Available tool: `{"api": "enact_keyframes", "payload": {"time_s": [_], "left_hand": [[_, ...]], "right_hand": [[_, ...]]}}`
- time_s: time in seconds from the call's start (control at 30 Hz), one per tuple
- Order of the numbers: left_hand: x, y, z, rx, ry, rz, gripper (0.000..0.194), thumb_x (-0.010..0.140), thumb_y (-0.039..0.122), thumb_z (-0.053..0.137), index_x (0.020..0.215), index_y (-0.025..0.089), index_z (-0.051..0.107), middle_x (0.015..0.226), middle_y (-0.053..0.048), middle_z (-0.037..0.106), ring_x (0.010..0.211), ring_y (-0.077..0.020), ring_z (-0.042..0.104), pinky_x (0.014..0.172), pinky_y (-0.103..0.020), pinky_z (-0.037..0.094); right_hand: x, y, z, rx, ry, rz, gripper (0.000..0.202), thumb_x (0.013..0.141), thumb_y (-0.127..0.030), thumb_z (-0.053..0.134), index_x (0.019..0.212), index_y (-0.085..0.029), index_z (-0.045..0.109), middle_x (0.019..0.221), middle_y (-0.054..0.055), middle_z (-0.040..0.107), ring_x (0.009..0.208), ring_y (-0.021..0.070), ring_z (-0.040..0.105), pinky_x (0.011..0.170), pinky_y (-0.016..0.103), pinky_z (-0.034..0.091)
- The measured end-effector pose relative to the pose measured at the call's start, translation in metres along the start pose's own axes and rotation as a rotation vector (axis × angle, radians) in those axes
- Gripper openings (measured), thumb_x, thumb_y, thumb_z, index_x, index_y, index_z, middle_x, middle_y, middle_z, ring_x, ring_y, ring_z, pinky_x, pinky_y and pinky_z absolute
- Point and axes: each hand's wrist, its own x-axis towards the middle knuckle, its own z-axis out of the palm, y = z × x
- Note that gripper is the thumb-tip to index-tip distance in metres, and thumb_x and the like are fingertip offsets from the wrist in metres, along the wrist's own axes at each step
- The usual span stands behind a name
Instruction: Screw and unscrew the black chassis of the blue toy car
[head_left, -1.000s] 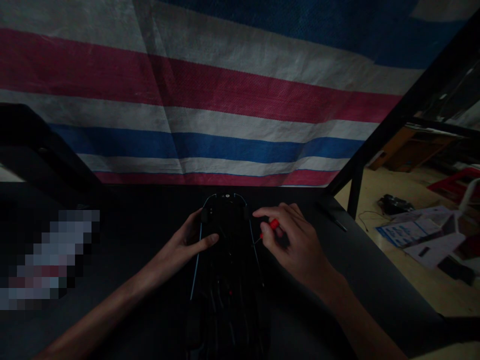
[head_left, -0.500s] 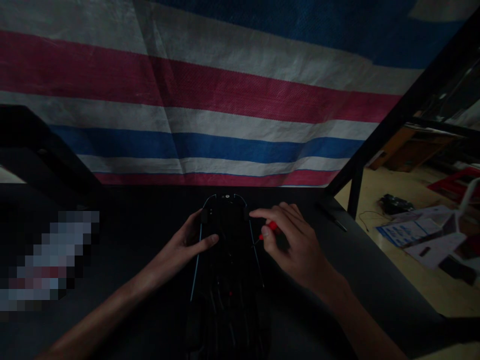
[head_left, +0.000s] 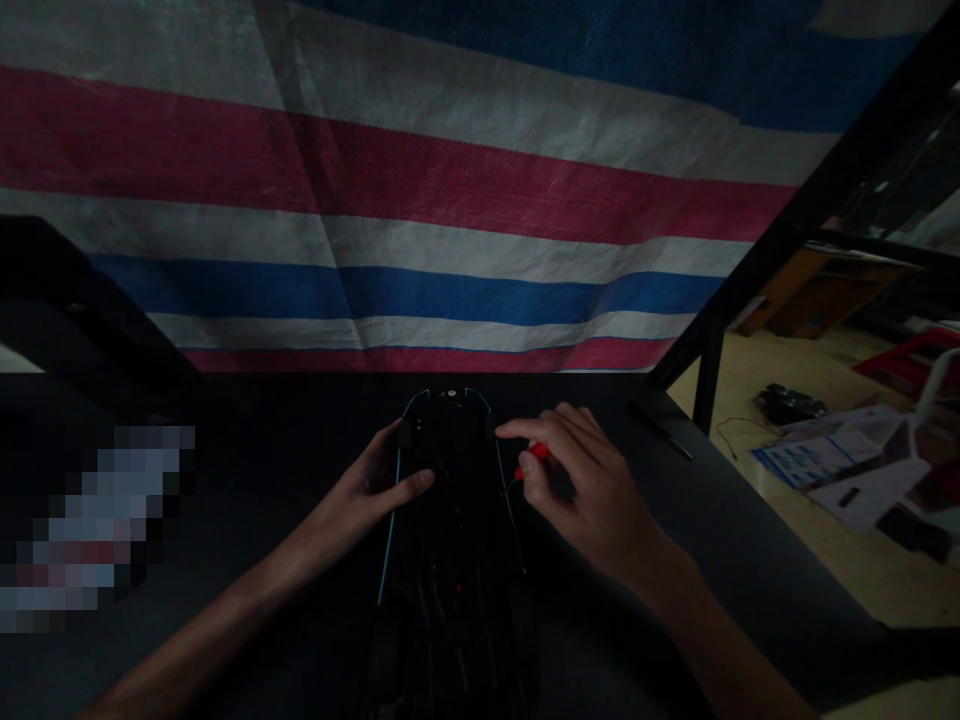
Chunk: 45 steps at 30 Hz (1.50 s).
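A dark toy car [head_left: 454, 510] with thin blue side edges lies wheels and underside up, as far as the dim light shows, on the black table. My left hand [head_left: 382, 485] grips its left side, with the thumb on the underside and the fingers hidden along the edge. At the opposite side, my right hand [head_left: 581, 475] holds a small screwdriver with a red handle [head_left: 537, 455] between thumb and fingers. Its thin shaft points left toward the car's right edge; whether the tip touches is too dark to tell. My right index finger reaches to the front right wheel.
A slim dark tool with a pale tip [head_left: 679, 449] lies near the table's right edge. Behind the table hangs a striped sheet [head_left: 450, 290], between black frame posts. A blurred-out item [head_left: 112, 520] is on the left. Papers [head_left: 810, 465] and other clutter lie on the floor at right.
Almost nothing differs. The whole view has shifted slightly, while both hands, the screwdriver and the car keep nearly the same places relative to each other.
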Motion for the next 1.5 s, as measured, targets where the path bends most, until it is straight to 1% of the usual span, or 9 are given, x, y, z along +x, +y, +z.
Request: {"api": "enact_keyframes", "payload": {"time_s": [0.33,0.53,0.63,0.7,0.77,0.87,1.1,1.33,1.5], "left_hand": [[-0.001,0.000,0.001,0.013,0.000,-0.030,0.094,0.088,0.062,0.078,0.163,0.023,0.038,0.173,-0.016,0.045,0.156,-0.0411,0.046,0.128,-0.053,0.040],[-0.014,0.021,-0.003,0.310,0.107,0.130,0.081,0.104,0.065,0.057,0.172,0.034,0.026,0.183,-0.005,0.023,0.167,-0.0332,0.020,0.136,-0.055,0.015],[-0.024,0.041,0.013,0.656,0.140,0.471,0.057,0.104,0.052,0.062,0.157,0.031,0.054,0.169,-0.008,0.045,0.157,-0.0368,0.037,0.130,-0.056,0.031],[-0.028,0.051,0.028,0.789,0.056,0.553,0.037,0.104,0.041,0.062,0.138,0.030,0.070,0.146,-0.009,0.064,0.137,-0.0378,0.055,0.117,-0.057,0.046],[-0.029,0.055,0.041,0.844,-0.043,0.548,0.027,0.105,0.034,0.061,0.127,0.027,0.074,0.127,-0.009,0.071,0.119,-0.0350,0.065,0.107,-0.055,0.052],[-0.027,0.054,0.053,0.824,-0.143,0.495,0.022,0.105,0.027,0.060,0.121,0.023,0.074,0.119,-0.008,0.070,0.108,-0.0297,0.071,0.097,-0.045,0.058],[-0.029,0.053,0.059,0.906,-0.130,0.457,0.023,0.107,0.025,0.054,0.121,0.024,0.072,0.116,-0.007,0.068,0.101,-0.0288,0.074,0.088,-0.043,0.060],[-0.028,0.049,0.059,0.890,-0.143,0.511,0.020,0.106,0.018,0.054,0.117,0.024,0.069,0.114,-0.004,0.067,0.102,-0.0264,0.074,0.091,-0.046,0.060],[-0.029,0.053,0.058,0.956,-0.155,0.492,0.016,0.107,0.016,0.056,0.114,0.022,0.069,0.116,-0.004,0.069,0.103,-0.0254,0.075,0.089,-0.041,0.059]], "right_hand": [[0.000,0.000,0.000,0.020,-0.034,0.002,0.019,0.108,-0.014,0.054,0.124,-0.022,0.064,0.102,0.003,0.075,0.090,0.0195,0.065,0.083,0.036,0.047],[0.001,0.000,-0.001,0.013,-0.044,-0.003,0.019,0.111,-0.017,0.052,0.125,-0.021,0.063,0.103,0.005,0.075,0.091,0.0203,0.066,0.083,0.037,0.049],[-0.001,0.002,0.002,0.050,-0.037,-0.001,0.018,0.110,-0.014,0.051,0.123,-0.021,0.061,0.108,0.006,0.074,0.095,0.0210,0.066,0.087,0.037,0.051],[-0.002,0.002,0.004,0.070,-0.039,0.006,0.012,0.109,-0.016,0.052,0.117,-0.021,0.060,0.108,0.007,0.072,0.098,0.0218,0.065,0.091,0.038,0.051],[-0.002,0.003,0.004,0.106,-0.040,0.039,0.007,0.110,-0.020,0.054,0.113,-0.022,0.059,0.106,0.006,0.070,0.098,0.0214,0.065,0.091,0.037,0.051],[-0.001,0.009,-0.001,0.269,-0.043,0.158,0.003,0.109,-0.023,0.056,0.110,-0.024,0.059,0.102,0.002,0.068,0.092,0.0182,0.064,0.084,0.032,0.051],[-0.002,0.040,-0.006,0.388,-0.172,0.473,0.031,0.114,-0.039,0.045,0.089,-0.023,0.055,0.085,-0.001,0.064,0.081,0.0170,0.062,0.078,0.031,0.045],[-0.011,0.043,0.019,0.383,-0.408,0.545,0.031,0.113,-0.034,0.050,0.084,-0.022,0.056,0.079,0.000,0.064,0.075,0.0168,0.062,0.072,0.029,0.039],[-0.011,0.037,0.022,0.399,-0.489,0.527,0.031,0.113,-0.029,0.050,0.083,-0.022,0.054,0.079,0.000,0.063,0.075,0.0171,0.061,0.071,0.029,0.038]]}}
